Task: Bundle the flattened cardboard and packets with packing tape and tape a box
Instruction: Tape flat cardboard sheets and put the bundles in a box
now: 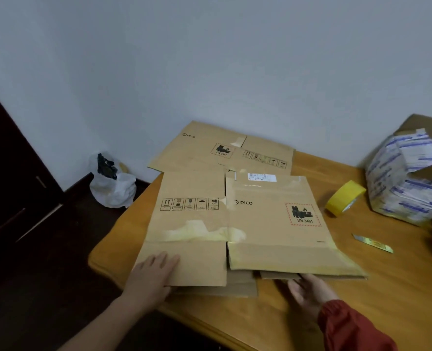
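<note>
Brown flattened cardboard [235,224] lies across the wooden surface [362,300], printed with handling symbols and a red-bordered battery warning, with old yellowish tape across its middle. More sheets sit under its near edge. A second flattened sheet [210,148] lies behind it, against the wall.

The hands are apart at the near edge. The left hand [151,272] presses flat, fingers straight, on the near left flap. The right hand [308,292], in a red sleeve, reaches to the edge of the right flap; its fingertips are hidden under the cardboard, so I cannot tell whether it grips.

To the right stands a roll of yellow packing tape [345,197] on its edge, just beside a box [407,181] wrapped in blue-printed tape. A gold-handled knife [373,243] lies nearer. On the floor to the left sits a white plastic bag [113,183].
</note>
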